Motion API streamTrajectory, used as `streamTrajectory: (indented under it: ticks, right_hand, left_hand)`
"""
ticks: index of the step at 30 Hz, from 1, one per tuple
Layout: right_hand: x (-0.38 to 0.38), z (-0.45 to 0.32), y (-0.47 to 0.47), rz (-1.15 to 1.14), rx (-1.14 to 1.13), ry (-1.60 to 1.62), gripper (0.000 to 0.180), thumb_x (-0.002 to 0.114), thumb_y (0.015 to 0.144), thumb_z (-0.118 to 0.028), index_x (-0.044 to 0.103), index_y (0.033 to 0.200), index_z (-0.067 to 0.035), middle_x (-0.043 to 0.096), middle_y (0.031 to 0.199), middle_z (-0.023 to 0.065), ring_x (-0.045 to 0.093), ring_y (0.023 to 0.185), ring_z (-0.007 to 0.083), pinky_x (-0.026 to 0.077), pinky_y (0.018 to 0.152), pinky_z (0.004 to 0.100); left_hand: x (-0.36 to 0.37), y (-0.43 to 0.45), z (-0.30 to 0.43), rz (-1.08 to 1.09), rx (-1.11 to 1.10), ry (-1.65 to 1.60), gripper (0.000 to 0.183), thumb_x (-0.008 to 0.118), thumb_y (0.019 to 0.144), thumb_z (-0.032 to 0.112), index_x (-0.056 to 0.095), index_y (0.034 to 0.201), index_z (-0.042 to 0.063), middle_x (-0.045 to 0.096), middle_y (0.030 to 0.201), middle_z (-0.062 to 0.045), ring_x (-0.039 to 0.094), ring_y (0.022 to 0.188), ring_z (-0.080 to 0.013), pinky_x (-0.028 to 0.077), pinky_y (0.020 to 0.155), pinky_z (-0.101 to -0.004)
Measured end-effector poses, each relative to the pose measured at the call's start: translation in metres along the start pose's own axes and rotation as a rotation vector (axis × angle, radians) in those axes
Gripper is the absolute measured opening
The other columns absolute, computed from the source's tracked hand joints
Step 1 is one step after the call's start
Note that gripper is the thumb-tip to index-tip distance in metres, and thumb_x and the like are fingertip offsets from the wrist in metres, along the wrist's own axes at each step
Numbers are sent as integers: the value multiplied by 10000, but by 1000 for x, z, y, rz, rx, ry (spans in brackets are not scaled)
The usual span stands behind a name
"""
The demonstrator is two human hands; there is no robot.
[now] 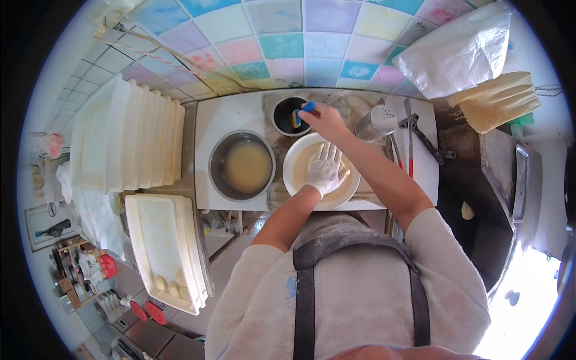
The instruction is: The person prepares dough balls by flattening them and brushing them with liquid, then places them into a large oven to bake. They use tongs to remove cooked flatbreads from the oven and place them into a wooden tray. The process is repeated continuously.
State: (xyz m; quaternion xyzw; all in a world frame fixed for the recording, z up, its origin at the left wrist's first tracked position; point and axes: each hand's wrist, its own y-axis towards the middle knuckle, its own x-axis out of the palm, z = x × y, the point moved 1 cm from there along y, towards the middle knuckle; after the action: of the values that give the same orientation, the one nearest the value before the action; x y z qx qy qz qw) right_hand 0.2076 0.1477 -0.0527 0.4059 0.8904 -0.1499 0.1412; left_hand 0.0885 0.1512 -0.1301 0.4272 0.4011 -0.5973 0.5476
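Observation:
My left hand (325,168), in a thin whitish glove or coating, lies flat with its fingers apart over pale dough or batter in a round white bowl (288,181). Above that bowl, my right hand (320,118) grips the blue handle of a brush (309,106). The brush's yellowish head is over a dark round pot (280,126); whether it touches the contents I cannot tell. Left of the bowl stands a metal pot (214,170) with cloudy yellowish liquid in it. A metal shaker with a perforated lid (384,118) stands to the right.
Red-handled tongs (410,135) and a black tool (425,138) lie at the counter's right. Stacked white trays (121,139) stand at left, with a lower tray (150,243) holding several dough balls (174,289). A deep dark oven or bin (477,189) is at right.

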Motion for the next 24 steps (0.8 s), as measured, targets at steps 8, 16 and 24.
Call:
streamTrajectory:
  ticks: [8, 16, 24]
  right_hand:
    - [34, 106, -88, -79, -342, -641, 706, 540, 785, -393, 268, 1337, -49, 233, 1391, 180, 238, 1279, 327, 178, 1056, 421]
    - [39, 82, -96, -438, -498, -870, 784, 519, 762, -512, 260, 1338, -47, 155, 1432, 139, 114, 1332, 291, 77, 1064, 471]
    - [19, 103, -139, -305, -324, -868, 874, 599, 710, -424, 195, 1342, 24, 99, 1426, 208, 90, 1332, 318, 88, 1082, 409]
  left_hand:
    - [-21, -55, -60, 231, -315, -411, 640, 389, 859, 426, 254, 1334, 19, 196, 1392, -219, 143, 1290, -410, 90, 1040, -515]
    - [-55, -114, -176, -181, -236, 193, 676, 394, 849, 492, 190, 1386, 136, 68, 1445, -151, 27, 1303, -430, 37, 983, -629]
    - [-35, -53, -56, -101, 243, -132, 812, 547, 755, 388, 188, 1339, -47, 167, 1402, -222, 132, 1310, -358, 94, 1069, -428]
